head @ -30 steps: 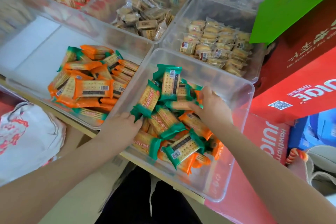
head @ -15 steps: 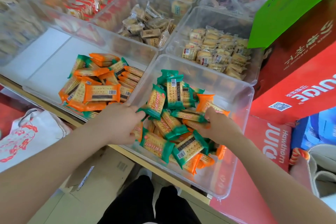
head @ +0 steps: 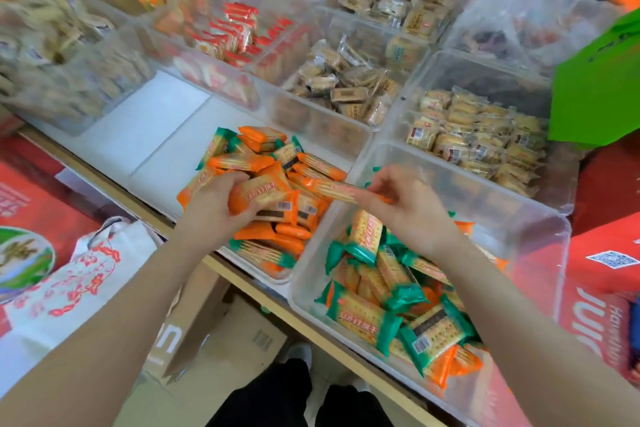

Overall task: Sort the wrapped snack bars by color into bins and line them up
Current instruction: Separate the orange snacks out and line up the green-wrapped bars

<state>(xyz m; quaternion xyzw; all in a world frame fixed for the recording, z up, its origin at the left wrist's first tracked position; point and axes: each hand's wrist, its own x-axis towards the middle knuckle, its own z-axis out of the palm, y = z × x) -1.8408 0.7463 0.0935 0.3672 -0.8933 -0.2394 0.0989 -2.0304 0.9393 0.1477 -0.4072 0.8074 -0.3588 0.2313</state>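
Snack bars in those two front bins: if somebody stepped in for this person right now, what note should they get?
Left hand: grips an orange-wrapped bar over the left bin.
Right hand: fingers pinch another orange bar above the wall between the bins.
Left bin: mostly orange bars in a loose heap, a few green ones mixed in.
Right bin: mostly green bars, some orange ones near the front.
Done: rough colour split.
Left: move the strays, line everything up.
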